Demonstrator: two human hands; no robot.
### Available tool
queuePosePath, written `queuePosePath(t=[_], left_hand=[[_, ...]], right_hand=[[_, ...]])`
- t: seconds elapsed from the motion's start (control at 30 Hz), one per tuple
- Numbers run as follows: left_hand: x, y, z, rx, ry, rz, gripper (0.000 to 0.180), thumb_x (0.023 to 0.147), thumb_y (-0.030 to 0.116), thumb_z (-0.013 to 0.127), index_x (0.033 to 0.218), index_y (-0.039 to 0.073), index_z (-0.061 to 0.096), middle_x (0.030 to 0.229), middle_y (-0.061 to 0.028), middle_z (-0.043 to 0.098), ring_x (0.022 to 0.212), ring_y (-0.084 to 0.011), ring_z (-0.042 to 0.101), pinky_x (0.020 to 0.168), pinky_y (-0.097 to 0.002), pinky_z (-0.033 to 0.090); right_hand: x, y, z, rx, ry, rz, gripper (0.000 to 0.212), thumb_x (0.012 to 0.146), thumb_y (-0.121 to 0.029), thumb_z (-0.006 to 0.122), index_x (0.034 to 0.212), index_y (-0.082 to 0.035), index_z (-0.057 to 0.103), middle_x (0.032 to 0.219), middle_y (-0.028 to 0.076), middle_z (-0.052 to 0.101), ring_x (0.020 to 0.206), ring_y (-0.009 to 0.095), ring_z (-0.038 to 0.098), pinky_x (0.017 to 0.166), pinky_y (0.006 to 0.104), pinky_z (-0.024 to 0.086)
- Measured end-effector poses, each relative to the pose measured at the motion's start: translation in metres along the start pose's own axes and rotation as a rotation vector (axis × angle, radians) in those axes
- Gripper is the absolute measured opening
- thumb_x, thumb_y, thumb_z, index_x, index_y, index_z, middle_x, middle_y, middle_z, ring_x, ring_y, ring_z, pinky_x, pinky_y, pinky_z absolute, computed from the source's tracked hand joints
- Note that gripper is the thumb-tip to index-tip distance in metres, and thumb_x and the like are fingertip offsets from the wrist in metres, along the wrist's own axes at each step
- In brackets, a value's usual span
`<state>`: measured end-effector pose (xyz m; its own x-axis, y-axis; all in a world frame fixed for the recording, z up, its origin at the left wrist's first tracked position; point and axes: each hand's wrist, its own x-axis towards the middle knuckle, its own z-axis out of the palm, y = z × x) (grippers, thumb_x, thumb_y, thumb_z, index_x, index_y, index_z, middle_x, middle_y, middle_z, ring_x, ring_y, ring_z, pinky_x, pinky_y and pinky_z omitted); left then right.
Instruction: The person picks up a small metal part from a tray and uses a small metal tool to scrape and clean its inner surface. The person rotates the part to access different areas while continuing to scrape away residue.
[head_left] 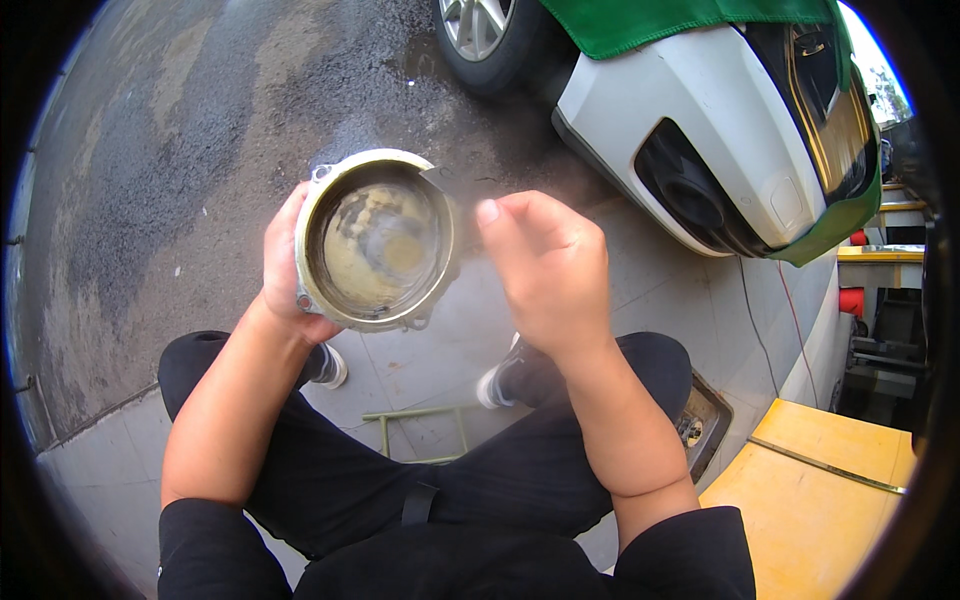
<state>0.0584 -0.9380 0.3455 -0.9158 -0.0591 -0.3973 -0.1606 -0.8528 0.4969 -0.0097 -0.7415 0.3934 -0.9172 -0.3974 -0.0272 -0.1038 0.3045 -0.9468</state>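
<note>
My left hand (pixel 281 247) grips the left side of a round, shallow metal housing (pixel 385 240) with small mounting ears around its rim. Its open face is turned up toward me. Inside, the surface is yellowish and dull, with dark smudges and a hazy blur over the middle. Just right of the rim, my right hand (pixel 555 265) hovers apart from the housing. Its fingers are curled in and the thumb is pressed against them. Whatever they pinch, if anything, is hidden.
A white car bumper (pixel 690 110) draped with a green cover (pixel 680 22) stands ahead right, beside a wheel (pixel 480 35). A black tray (pixel 712 420) with a metal part lies by my right knee, near a yellow panel (pixel 810 500). A greenish metal frame (pixel 440 412) sits between my legs.
</note>
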Motion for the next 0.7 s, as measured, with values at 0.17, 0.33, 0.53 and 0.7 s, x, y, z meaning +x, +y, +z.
queuePosePath(t=[0.17, 0.33, 0.53, 0.7], left_hand=[[-0.0046, -0.0043, 0.0005, -0.010, -0.029, 0.034, 0.062, 0.104, 0.046, 0.027, 0.129, -0.001, 0.058, 0.118, -0.0227, 0.067, 0.103, -0.0383, 0.070, 0.089, -0.0568, 0.059], [-0.0057, -0.0046, -0.0044, -0.022, -0.141, 0.047, 0.061, 0.105, 0.045, 0.026, 0.128, -0.002, 0.059, 0.120, -0.0208, 0.067, 0.105, -0.0326, 0.069, 0.092, -0.0465, 0.058], [-0.0051, -0.0057, -0.0058, -0.074, -0.167, 0.028, 0.062, 0.105, 0.045, 0.026, 0.129, -0.001, 0.059, 0.120, -0.0189, 0.067, 0.106, -0.0307, 0.068, 0.093, -0.0448, 0.057], [-0.0088, -0.0063, -0.0003, -0.001, -0.151, 0.078, 0.055, 0.105, 0.044, 0.034, 0.123, -0.001, 0.062, 0.116, -0.0149, 0.069, 0.101, -0.0251, 0.069, 0.090, -0.0388, 0.058]], right_hand=[[0.0007, -0.0018, 0.0067, -0.010, 0.079, -0.082, 0.024, 0.098, -0.019, 0.066, 0.085, 0.002, 0.068, 0.059, -0.001, 0.059, 0.054, 0.002, 0.046, 0.049, 0.0236, 0.037], [-0.0026, -0.0030, 0.0033, 0.002, 0.016, -0.015, 0.023, 0.099, -0.018, 0.065, 0.088, 0.001, 0.069, 0.071, 0.000, 0.065, 0.066, 0.005, 0.054, 0.061, 0.0241, 0.044], [0.0023, 0.0031, 0.0085, 0.052, 0.060, -0.086, 0.026, 0.098, -0.017, 0.066, 0.082, 0.002, 0.067, 0.061, 0.000, 0.064, 0.055, 0.002, 0.050, 0.049, 0.0232, 0.038], [0.0022, 0.0046, 0.0110, -0.022, 0.125, -0.190, 0.027, 0.098, -0.019, 0.068, 0.081, 0.003, 0.068, 0.060, 0.000, 0.062, 0.055, 0.002, 0.049, 0.049, 0.0237, 0.038]])
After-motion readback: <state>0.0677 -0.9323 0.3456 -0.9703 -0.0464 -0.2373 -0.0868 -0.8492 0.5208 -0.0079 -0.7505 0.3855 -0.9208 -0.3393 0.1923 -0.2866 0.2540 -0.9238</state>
